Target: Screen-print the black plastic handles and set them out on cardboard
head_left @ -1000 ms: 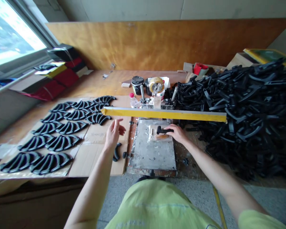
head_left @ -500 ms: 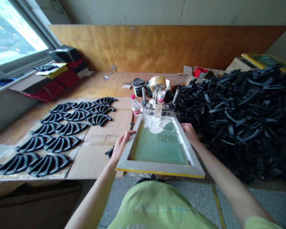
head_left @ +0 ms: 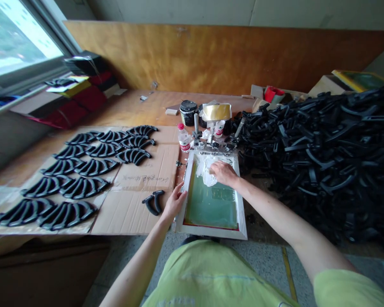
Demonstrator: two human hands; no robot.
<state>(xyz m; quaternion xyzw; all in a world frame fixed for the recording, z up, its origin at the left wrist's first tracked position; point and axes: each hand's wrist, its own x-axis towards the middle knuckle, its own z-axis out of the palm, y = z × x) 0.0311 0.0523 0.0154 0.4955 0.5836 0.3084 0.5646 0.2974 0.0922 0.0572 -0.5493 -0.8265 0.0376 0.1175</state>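
A screen printing frame (head_left: 242,217) with a green mesh (head_left: 211,204) lies low on the bench in front of me. White ink (head_left: 200,167) is smeared over the far end of the mesh. My left hand (head_left: 175,201) grips the frame's left side, thumb near the top edge. Over the ink, my right hand (head_left: 224,172) is closed on a small pale scraper, mostly hidden by the fingers. Behind the frame stands the metal clamp (head_left: 214,147). Two curved black plastic parts (head_left: 154,202) rest on the cardboard left of my left hand.
Rows of black curved parts (head_left: 96,164) cover the cardboard (head_left: 141,170) at left. A large heap of black parts (head_left: 320,157) rises at right. Near the clamp are a red-capped bottle (head_left: 184,138), a black tub (head_left: 188,113) and a tape roll (head_left: 216,112).
The frame has come down from a raised tilt to lying lower. My right hand has left its right side and moved onto the scraper in the ink. The left hand stays at the left side.
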